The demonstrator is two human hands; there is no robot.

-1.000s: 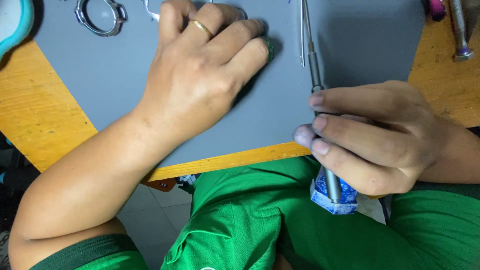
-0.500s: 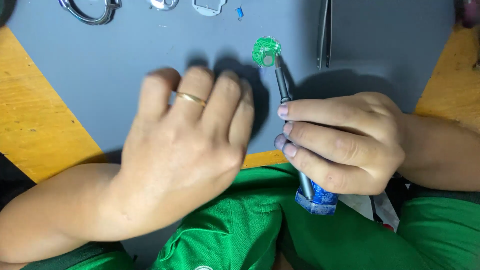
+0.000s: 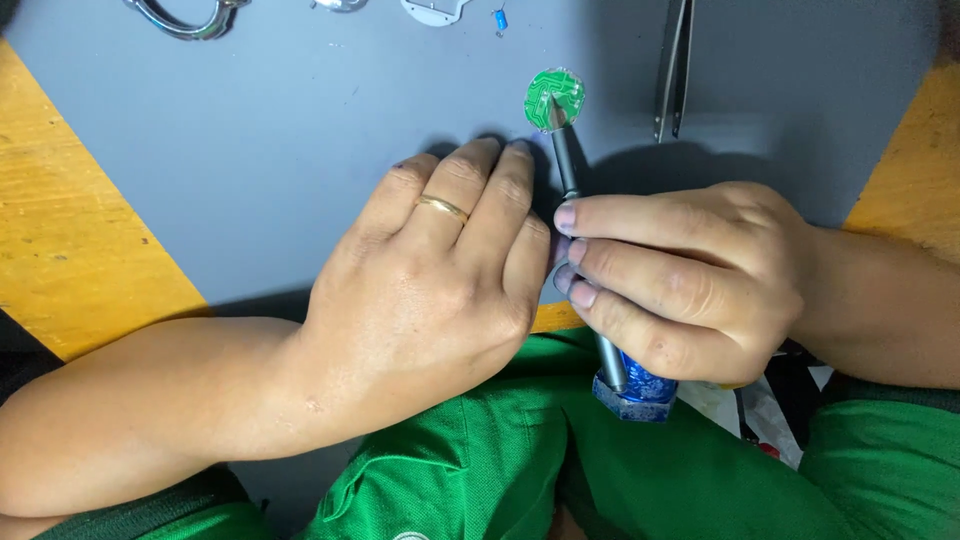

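A small round green circuit board (image 3: 556, 97) lies on the grey mat (image 3: 300, 140). My right hand (image 3: 685, 275) grips a slim grey screwdriver (image 3: 566, 165) with a blue end cap (image 3: 635, 395); its tip rests on the board. My left hand (image 3: 430, 270), a gold ring on one finger, lies palm down on the mat right beside the screwdriver shaft. Its fingers are curled and touch my right fingertips, holding nothing that I can see.
Metal tweezers (image 3: 675, 65) lie on the mat to the right of the board. A metal ring-shaped part (image 3: 185, 15), small pale parts (image 3: 430, 10) and a tiny blue component (image 3: 500, 18) sit along the top edge. The yellow wooden table (image 3: 70, 240) shows at both sides.
My left hand has slid back off the green board and settled beside the screwdriver. The screwdriver tip has come onto the uncovered board.
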